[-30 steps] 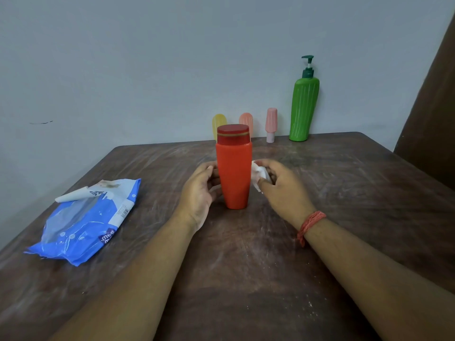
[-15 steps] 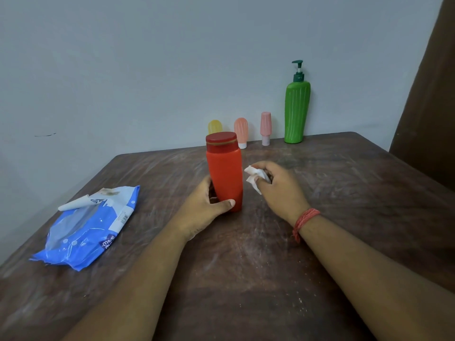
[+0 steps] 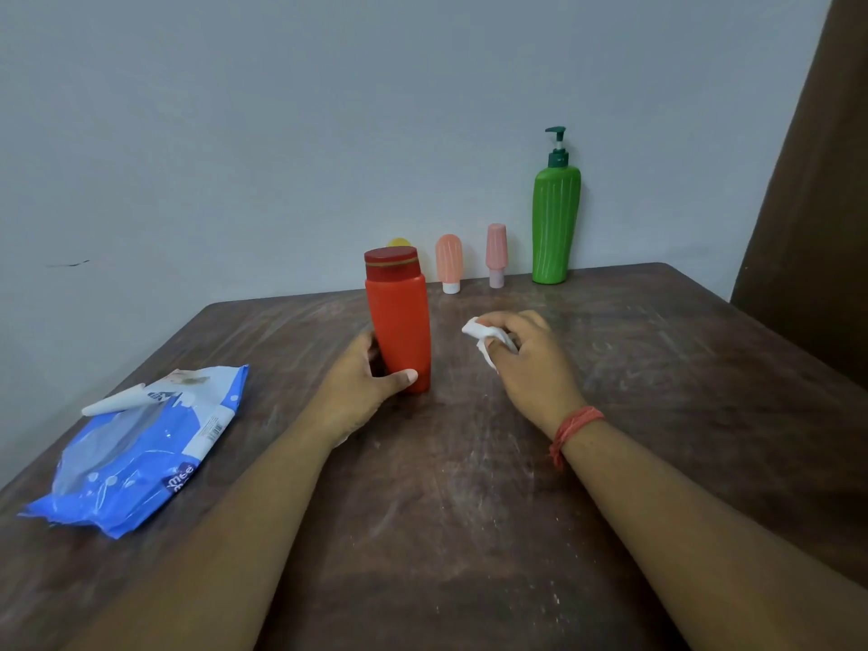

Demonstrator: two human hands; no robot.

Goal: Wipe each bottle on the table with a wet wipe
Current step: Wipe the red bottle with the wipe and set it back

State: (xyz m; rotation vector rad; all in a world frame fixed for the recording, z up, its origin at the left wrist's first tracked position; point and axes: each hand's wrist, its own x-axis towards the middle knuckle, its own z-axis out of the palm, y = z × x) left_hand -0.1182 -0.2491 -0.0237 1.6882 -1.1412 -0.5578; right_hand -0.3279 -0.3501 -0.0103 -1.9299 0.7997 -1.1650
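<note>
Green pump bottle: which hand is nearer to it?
Right. The right hand, pinching the wipe, lies mid-table, in front and a bit left of the green pump bottle. The left hand grips the red bottle, farther left.

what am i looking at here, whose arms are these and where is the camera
The camera sits on a person's head and looks down at their own two bare hands; there is no robot. The left hand grips a red bottle standing on a brown table. The right hand holds a crumpled white wipe, apart from the bottle. A blue wipes pack lies at the left. By the wall stand a green pump bottle and small tubes.
</note>
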